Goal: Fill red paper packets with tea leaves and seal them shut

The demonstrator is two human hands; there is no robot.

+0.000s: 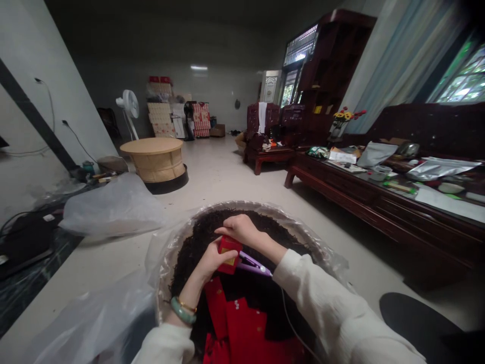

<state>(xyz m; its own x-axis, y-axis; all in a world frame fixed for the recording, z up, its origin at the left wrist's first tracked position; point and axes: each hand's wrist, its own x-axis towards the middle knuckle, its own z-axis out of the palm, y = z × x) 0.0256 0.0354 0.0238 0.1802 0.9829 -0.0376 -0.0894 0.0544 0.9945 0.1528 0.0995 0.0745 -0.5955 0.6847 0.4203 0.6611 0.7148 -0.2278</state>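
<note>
My left hand [212, 263] is closed around a small red packet [228, 254], holding it from below. My right hand [239, 228] pinches the top of the same packet, fingers curled over it. A purple tool [253, 264] lies just under the hands. Both hands hover over a large round basin [299, 222] lined with clear plastic and filled with dark loose tea leaves [200, 237]. Red packets or cloth [242, 323] lie in my lap below the hands. A green bangle sits on my left wrist.
A crumpled clear plastic sheet [113, 207] lies on the floor at left. A round wooden tub [156, 159] and a standing fan [129, 108] are farther back. A long dark wooden table [379, 202] with foil bags runs along the right.
</note>
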